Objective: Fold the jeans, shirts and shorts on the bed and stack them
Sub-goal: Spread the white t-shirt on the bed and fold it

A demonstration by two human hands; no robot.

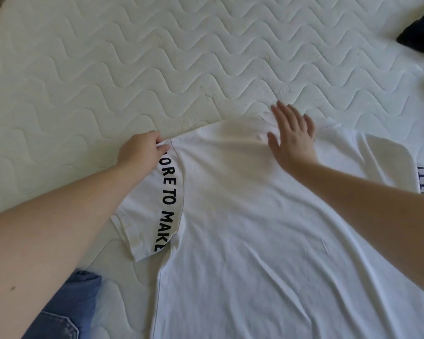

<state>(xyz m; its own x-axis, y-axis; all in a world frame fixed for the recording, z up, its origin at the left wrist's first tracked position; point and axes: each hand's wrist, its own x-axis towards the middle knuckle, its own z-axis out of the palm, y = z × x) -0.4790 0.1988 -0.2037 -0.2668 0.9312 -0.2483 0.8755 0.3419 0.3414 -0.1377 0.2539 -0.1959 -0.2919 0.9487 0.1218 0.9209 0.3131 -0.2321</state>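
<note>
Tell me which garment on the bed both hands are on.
The white T-shirt spread flat: the left hand pinches its shoulder seam, the right hand lies flat near the collar. The blue jeans and the dark garment lie untouched.

Beyond the spread white shirt [255,228] the quilted mattress [132,69] lay open, hemmed only by a dark garment [421,33] at far right and blue jeans [71,307] near left.

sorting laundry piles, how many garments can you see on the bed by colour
White: 1, the t-shirt, pinched at the shoulder by the left hand, right hand flat on it
Blue denim: 1, the jeans
Dark: 1, the garment at the edge, kind unclear
Total: 3
</note>
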